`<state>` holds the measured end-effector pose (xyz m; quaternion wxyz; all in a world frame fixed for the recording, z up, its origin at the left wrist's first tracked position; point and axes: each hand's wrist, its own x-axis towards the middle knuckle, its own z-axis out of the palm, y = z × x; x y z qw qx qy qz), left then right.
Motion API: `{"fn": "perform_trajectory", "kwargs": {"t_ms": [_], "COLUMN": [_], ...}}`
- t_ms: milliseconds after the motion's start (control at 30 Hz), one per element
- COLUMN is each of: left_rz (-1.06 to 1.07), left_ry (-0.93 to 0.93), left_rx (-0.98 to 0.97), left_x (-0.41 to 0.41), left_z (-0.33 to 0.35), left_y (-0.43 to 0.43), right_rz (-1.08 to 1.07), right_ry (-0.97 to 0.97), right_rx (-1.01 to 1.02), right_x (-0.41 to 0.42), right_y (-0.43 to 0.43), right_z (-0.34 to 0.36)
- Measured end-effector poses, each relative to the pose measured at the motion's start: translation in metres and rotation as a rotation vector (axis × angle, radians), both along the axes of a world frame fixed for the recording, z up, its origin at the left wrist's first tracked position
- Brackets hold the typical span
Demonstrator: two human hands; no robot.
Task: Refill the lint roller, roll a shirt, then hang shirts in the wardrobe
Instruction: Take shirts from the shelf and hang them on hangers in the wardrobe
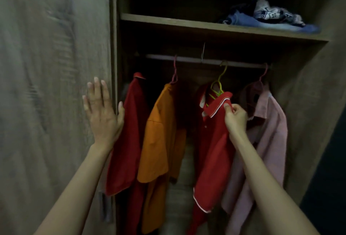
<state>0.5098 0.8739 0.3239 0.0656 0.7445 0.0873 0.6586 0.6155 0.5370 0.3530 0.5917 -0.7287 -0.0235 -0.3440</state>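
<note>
Hanging is the step in hand: the wardrobe (215, 28) stands open and four garments are on its rail (187, 59).

Right hand (235, 117): closed in a pinch on the white-trimmed collar of the red polo shirt (213, 141), thumb on top of the collar edge. This shirt sits on a yellow-green hanger (218, 84) whose hook appears to be over the rail, though the light is dim there and the seating of the hook cannot be confirmed.

Left hand (102, 111): open, fingers spread, palm flat against the wardrobe door (56, 94) at its inner edge, holding nothing.

Other items on the rail: a dark red shirt (129, 131) at the far left beside the door, an orange shirt (161, 131) next to it on a pink hanger (175, 69), and a pink shirt (269, 137) at the far right, just beside the red polo. A heap of folded clothes (265, 17) lies on the shelf (168, 21) above. No lint roller is in view.

Judgement: the hanging stage looks well advanced, with the polo being squared on its hanger. The next move calls for settling the collar evenly over both hanger arms, checking that the hook is fully over the rail, then releasing the pinch without dragging the shirt sideways into the pink one. The left hand is placed to steady or swing the door.
</note>
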Motion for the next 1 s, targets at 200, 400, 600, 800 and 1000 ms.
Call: {"fn": "perform_trajectory", "kwargs": {"t_ms": [200, 400, 600, 800, 1000], "left_rz": [0.017, 0.036, 0.025, 0.019, 0.016], "left_ry": [-0.052, -0.05, -0.042, -0.014, 0.045], "left_rx": [-0.005, 0.003, 0.009, -0.026, -0.06], "left_x": [0.002, 0.002, 0.001, 0.0, -0.006], "left_z": [0.0, 0.001, -0.001, -0.001, -0.004], "left_y": [0.0, 0.001, -0.001, -0.003, -0.007], "right_rz": [-0.041, -0.059, -0.054, 0.034, 0.171], "right_ry": [-0.051, 0.002, 0.086, 0.062, -0.033], "right_rx": [-0.052, -0.055, -0.083, -0.145, -0.178], "right_x": [0.026, 0.042, 0.053, 0.051, 0.052], "right_y": [0.025, 0.039, 0.035, 0.019, -0.001], "right_z": [0.028, 0.041, 0.026, 0.014, -0.022]}}
